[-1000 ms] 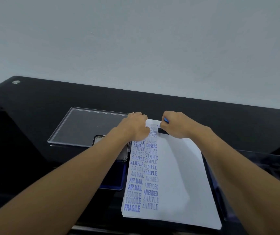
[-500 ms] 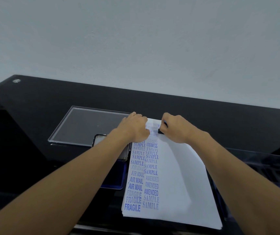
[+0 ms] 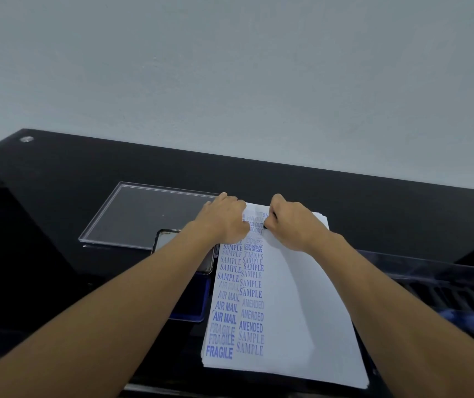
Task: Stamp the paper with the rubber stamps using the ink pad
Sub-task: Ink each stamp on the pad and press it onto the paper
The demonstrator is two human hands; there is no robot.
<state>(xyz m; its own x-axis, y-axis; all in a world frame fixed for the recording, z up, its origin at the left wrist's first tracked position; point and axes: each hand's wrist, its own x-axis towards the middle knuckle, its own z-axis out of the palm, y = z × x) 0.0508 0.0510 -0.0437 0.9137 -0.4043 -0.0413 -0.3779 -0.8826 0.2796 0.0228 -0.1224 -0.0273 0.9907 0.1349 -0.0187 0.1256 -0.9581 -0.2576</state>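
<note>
My right hand (image 3: 293, 225) grips a stamp (image 3: 265, 225) on the paper (image 3: 302, 297), centre frame. My left hand (image 3: 224, 222) rests alongside on the paper; whether it is open or closed, I cannot tell.

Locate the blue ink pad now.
Head view: the ink pad sits left of centre on the black desk, beside the left edge of the paper stack, partly beneath the left forearm.

The table (image 3: 86, 173) has a black glossy top, smooth like glass, with pale reflections on it. The wall (image 3: 230, 67) behind is pale and matt. The paper (image 3: 302, 297) is a white matt stack, printed with blue ink. On its left, the ink pad (image 3: 192, 303) looks dark blue and dull, and its lid (image 3: 167, 241) has a shiny rim like metal. The tray (image 3: 144, 214) at far left and the box (image 3: 431, 271) at right are clear, smooth plastic. The stamp (image 3: 265, 225) shows only a dark bit.
</note>
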